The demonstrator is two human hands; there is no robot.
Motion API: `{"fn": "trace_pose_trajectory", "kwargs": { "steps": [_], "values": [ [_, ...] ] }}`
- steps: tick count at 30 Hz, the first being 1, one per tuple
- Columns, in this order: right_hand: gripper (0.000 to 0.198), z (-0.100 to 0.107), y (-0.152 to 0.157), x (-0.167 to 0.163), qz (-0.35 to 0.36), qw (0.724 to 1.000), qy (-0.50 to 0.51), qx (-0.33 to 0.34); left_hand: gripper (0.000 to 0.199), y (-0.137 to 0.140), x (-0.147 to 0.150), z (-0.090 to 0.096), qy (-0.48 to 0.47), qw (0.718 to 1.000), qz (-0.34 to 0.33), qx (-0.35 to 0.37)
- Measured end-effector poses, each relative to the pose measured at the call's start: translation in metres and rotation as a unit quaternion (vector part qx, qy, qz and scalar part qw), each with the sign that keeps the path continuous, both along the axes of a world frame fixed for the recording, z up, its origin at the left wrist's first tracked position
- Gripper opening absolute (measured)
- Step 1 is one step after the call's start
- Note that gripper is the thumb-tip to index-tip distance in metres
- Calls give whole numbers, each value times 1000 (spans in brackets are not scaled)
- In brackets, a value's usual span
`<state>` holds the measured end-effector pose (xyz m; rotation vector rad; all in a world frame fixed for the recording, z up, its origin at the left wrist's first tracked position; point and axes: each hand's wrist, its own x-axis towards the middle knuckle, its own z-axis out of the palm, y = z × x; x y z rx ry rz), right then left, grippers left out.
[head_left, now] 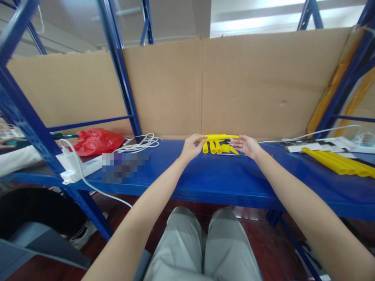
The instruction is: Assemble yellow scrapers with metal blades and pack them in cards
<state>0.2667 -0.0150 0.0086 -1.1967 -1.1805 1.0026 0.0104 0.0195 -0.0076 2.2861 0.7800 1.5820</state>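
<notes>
A long yellow tapered tube (220, 137) is held level, left to right, above the blue shelf. My left hand (192, 147) is closed around its left end, thumb and fingers together. At the narrow right tip, my right hand (247, 145) grips with the thumb and index finger, while its other fingers are spread below. Under the tube lie several shorter yellow tubes (212, 147), open ends toward me, with smaller yellow pieces (225, 148) at their right. A thin light-coloured strip runs along the shelf beneath these pieces; its kind is unclear.
Several long yellow tubes (336, 162) lie at the right of the blue shelf (222, 175). On the left are a white power strip (90, 166), coiled white cable (143, 142) and a red plastic bag (99, 141). Cardboard (234, 86) stands behind, between blue posts (123, 70).
</notes>
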Motion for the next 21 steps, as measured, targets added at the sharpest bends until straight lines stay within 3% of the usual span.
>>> {"fn": "trace_pose_trajectory", "kwargs": {
  "steps": [7,15,21],
  "values": [
    [21,3,-2,-5,-34,997,71,-20,22,-5,-3,5,62,993,82,57],
    [11,-4,-6,-15,10,1000,-8,-22,35,-9,-7,0,231,959,160,45],
    [23,-6,-10,-24,122,989,-78,-8,40,-14,-4,2,328,929,156,75]
  ]
}}
